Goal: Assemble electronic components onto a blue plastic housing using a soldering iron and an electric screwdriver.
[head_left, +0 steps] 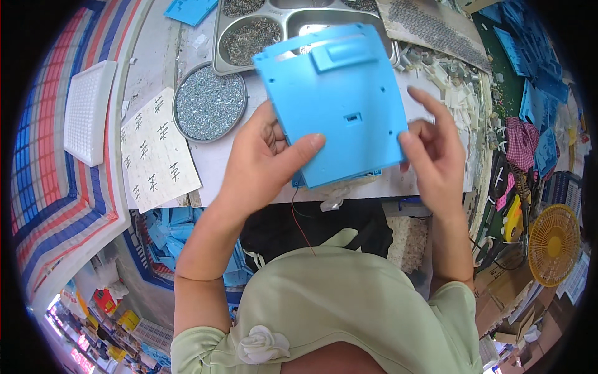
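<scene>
**Blue panel held aloft, with a loose wire below and open parts beyond**

The person holds a flat blue panel (pixel 336 100) above the worktable, tilted, its far end overlapping a steel compartment tray (pixel 274 15) in view. The left hand (pixel 271 146) is closed on the panel's left edge, thumb laid across the face and fingers curled behind. The right hand (pixel 436 146) is part open: its thumb tip meets the right edge, while the index finger points up, clear of the panel. Whether the other right fingers bear on the back cannot be told from here.

With most of the hold apparently on the left, the right side could drop or twist if that grip loosened. A thin red wire (pixel 300 221) hangs below the near edge toward the person's green top (pixel 349 283); a quick turn could snag or tug it, and a strained joint might be the result. Where it is fastened is hidden under the panel.

A low swing to the left could catch the round dish (pixel 210 103) full of small metal pieces and scatter them over the handwritten sheet (pixel 159 153) beside it. On the right, loose pale pieces (pixel 448 81) could get caught against the panel if it were set down carelessly there.
</scene>
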Available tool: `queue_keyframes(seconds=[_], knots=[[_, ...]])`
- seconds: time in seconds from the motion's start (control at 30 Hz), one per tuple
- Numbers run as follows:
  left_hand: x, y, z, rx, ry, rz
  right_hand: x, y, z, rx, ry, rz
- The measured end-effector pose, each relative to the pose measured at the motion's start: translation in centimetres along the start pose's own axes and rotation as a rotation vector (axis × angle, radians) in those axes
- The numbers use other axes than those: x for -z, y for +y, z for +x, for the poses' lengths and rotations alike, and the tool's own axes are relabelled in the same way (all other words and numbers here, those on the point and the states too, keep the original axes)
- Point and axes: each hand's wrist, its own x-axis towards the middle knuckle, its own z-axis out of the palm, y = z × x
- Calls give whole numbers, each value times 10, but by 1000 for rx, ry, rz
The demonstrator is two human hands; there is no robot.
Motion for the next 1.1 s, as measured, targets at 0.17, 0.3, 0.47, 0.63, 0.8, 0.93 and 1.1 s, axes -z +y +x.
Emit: queue_keyframes(seconds=[0.17,0.3,0.47,0.63,0.8,0.93,1.1], knots=[[-17,-26,-5,-327,208,566,-2,35,-27,40,25,-412],[-15,-28,-3,-352,206,728,-4,45,-19,122,-13,-520],[-8,-31,-5,-289,225,634,-3,44,-2,181,-129,-571],[-4,-32,-9,-249,235,680,-3,40,0,88,-193,-521],[-5,-38,-19,-131,247,550,-3,36,-2,270,-237,-707],[-7,-48,-24,-165,229,657,2,7,7,175,-378,-983],[6,-41,-29,-118,91,545,8,-1,23,285,-486,-1037]])
